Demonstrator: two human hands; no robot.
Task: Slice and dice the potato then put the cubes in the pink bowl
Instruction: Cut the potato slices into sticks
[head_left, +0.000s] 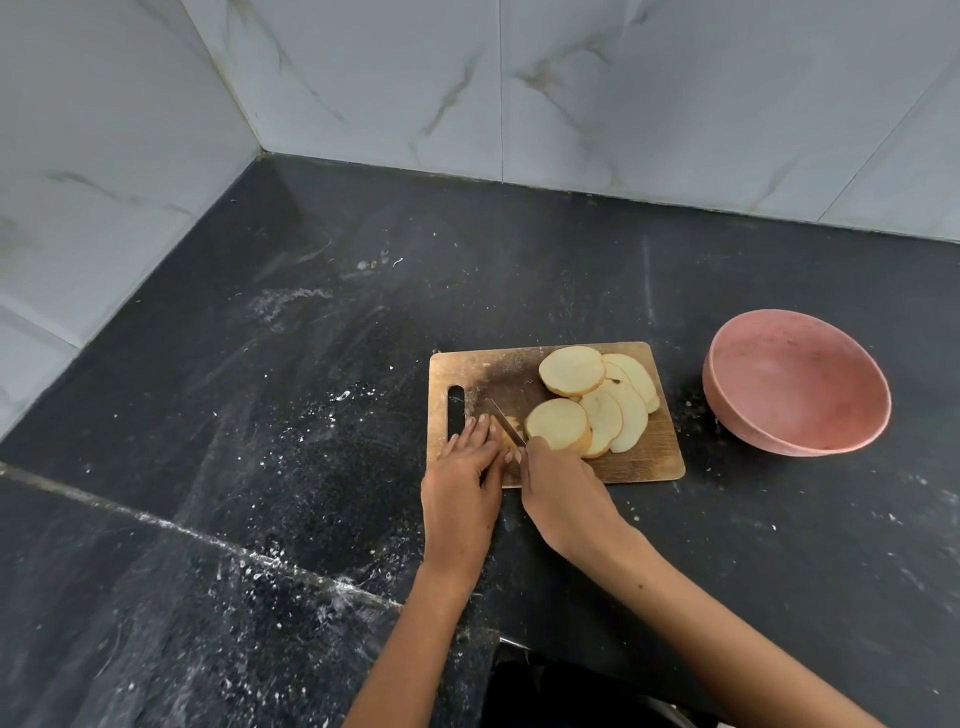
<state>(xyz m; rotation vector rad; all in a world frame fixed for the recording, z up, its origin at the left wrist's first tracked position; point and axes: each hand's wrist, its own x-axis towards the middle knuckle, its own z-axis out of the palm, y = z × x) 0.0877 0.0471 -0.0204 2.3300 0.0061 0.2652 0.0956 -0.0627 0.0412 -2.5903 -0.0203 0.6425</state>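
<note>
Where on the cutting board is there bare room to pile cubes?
Bare wood lies along the cutting board's far left, between its handle slot and the potato slices. The right half is crowded with slices; both hands and the knife fill the near left.

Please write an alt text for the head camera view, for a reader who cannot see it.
A person cuts a small potato piece on a wooden cutting board, the right hand holding a knife and the left hand steadying the piece. Potato slices lie overlapped on the board; an empty pink bowl stands to its right on the black counter.
</note>
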